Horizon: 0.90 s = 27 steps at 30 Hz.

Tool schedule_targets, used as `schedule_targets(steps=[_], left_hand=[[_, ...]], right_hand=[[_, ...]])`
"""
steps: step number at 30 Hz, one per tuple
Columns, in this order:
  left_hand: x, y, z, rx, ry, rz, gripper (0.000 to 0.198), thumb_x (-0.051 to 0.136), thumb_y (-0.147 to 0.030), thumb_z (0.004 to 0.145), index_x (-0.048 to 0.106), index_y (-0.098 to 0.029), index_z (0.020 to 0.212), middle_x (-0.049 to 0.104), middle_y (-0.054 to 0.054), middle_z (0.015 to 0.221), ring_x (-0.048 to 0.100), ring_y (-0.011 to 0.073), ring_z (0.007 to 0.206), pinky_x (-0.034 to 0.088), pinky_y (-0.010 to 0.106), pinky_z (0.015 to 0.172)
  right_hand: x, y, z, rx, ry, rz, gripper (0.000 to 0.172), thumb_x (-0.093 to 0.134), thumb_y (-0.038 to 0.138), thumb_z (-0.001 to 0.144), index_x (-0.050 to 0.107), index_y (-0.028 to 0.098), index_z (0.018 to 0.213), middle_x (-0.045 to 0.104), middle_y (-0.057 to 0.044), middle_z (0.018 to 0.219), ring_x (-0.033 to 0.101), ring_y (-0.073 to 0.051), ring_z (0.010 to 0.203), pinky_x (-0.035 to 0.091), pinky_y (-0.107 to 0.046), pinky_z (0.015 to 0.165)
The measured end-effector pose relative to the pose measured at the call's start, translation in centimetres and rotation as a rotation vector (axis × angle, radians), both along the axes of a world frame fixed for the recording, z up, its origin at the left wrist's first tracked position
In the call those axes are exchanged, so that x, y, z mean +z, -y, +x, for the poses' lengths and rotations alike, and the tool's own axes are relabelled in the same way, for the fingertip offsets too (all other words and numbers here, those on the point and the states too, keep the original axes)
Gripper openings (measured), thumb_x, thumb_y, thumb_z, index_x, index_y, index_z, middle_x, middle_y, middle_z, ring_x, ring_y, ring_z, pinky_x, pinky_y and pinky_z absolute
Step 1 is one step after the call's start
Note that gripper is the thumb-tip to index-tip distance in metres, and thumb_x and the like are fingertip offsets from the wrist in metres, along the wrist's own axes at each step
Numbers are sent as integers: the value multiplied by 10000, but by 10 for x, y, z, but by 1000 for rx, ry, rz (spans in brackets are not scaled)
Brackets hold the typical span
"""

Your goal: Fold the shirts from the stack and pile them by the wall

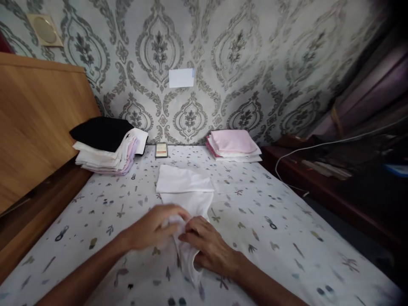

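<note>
A white garment (186, 180) lies on the patterned bedsheet (255, 272) in front of me, its far end folded over in a flat band. Its near end narrows and bunches up under my hands. My right hand (212, 248) has its fingers curled round this near part, and a loose edge hangs below them. Over the left side of the cloth is my left hand (157, 227), slightly blurred, with thumb and fingers apart. Its fingertips come close to the right hand's knuckles; whether they touch the fabric is unclear.
Folded clothes (105, 153) topped by a black piece are stacked at the back left, beside a wooden panel (38, 114). A smaller stack with pink cloth (234, 142) sits back right. Between them lies a small framed card (161, 150). A white cable (306, 148) runs along the right side.
</note>
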<state>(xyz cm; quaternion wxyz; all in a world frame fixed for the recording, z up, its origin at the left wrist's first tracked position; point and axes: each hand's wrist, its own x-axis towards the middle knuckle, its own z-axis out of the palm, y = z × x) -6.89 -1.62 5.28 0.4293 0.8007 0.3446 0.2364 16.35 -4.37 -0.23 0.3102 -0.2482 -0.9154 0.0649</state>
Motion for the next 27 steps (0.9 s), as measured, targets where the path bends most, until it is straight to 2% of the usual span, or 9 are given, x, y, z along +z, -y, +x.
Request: schedule_targets(steps=[4,6,8,11,13,17,21,24,27], left_hand=[[-37,-49,-5,140,-214,335,431,480,-102,821,643,-216,1203,635,105,1281,552,277,1229,444,431,1055],[-52,-67,-6,145,-305,416,484,480,-82,778,642,-208,1217,621,109,1316,531,286,1263,431,443,1069],[-59,-76,-6,149,-363,455,534,476,-74,756,633,-209,1248,610,103,1349,509,292,1295,414,455,1083],[-61,-77,-7,148,-386,471,601,441,-52,750,603,-226,1302,593,81,1396,484,279,1329,381,457,1108],[-61,-77,-10,150,-385,475,614,417,-38,758,597,-244,1309,598,65,1402,484,263,1335,364,456,1120],[-66,-85,-17,176,-385,506,595,424,-50,792,574,-238,1336,600,83,1409,496,260,1336,364,464,1118],[-68,-91,-13,207,-374,535,480,479,-143,860,599,-236,1316,589,92,1428,474,269,1363,344,469,1137],[-65,-89,-3,256,-347,550,387,513,-174,861,673,-253,1204,634,77,1357,507,271,1313,361,458,1118],[-61,-87,5,338,-294,524,309,548,-152,816,734,-251,1042,690,78,1191,562,274,1183,411,445,1052]], right_hand=[[-1,6,-1,32,133,62,82,577,161,810,628,179,871,613,-48,787,527,-199,712,427,-341,667],[-4,8,-1,40,168,24,76,571,184,827,626,187,879,613,-32,730,525,-191,665,416,-331,645],[-5,9,1,49,143,-24,105,529,223,881,628,196,904,621,-24,703,534,-182,633,413,-321,638],[1,10,4,81,7,-51,268,414,346,987,635,198,946,636,-31,691,555,-179,604,413,-315,615],[13,13,8,103,-115,-32,365,335,399,1025,637,196,994,644,-36,696,569,-179,597,417,-314,601],[51,32,22,67,-321,-1,387,310,388,1040,646,198,1004,592,-12,640,548,-162,553,407,-308,567],[83,66,37,56,-368,56,384,322,408,1053,658,224,1057,505,27,584,478,-138,498,378,-304,519],[90,94,45,51,-346,86,379,314,405,1063,629,267,1221,505,31,587,476,-139,484,383,-309,497],[88,129,60,-110,-310,1,354,381,426,1035,645,333,1253,543,8,610,564,-176,547,482,-349,551]])
